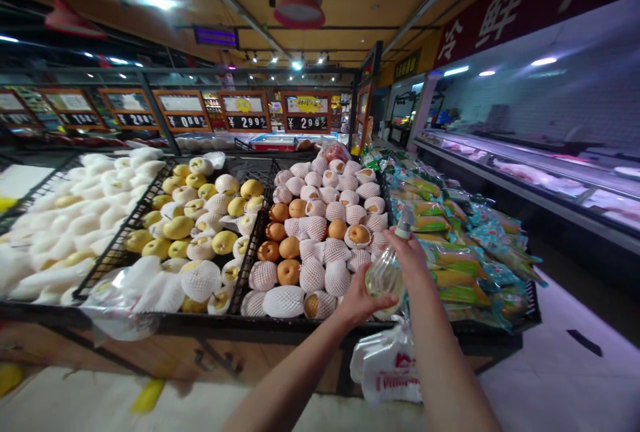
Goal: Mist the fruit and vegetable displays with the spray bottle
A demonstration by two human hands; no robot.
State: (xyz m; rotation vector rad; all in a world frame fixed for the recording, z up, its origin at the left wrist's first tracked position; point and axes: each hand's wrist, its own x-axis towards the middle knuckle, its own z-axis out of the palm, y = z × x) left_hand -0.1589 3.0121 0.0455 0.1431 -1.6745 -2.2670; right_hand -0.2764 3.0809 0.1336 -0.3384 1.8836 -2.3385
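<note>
Both of my hands are raised over the front edge of a fruit stand, holding a clear bottle of pale yellow liquid [386,275]. It is tilted, with its grey cap and neck pointing up and to the right. My right hand [411,257] grips its upper part, and my left hand [361,301] cups its lower side. Behind the bottle lie brown pears in white foam nets [313,239]. A white printed plastic bag [389,367] hangs below my hands, and its top is hidden.
Black wire bins [253,262] hold yellow pears and netted fruit to the left. Packaged corn [450,265] is heaped to the right. A long refrigerated meat counter [540,179] runs along the right, beside a pale floor aisle [545,365]. Price boards [250,112] stand behind.
</note>
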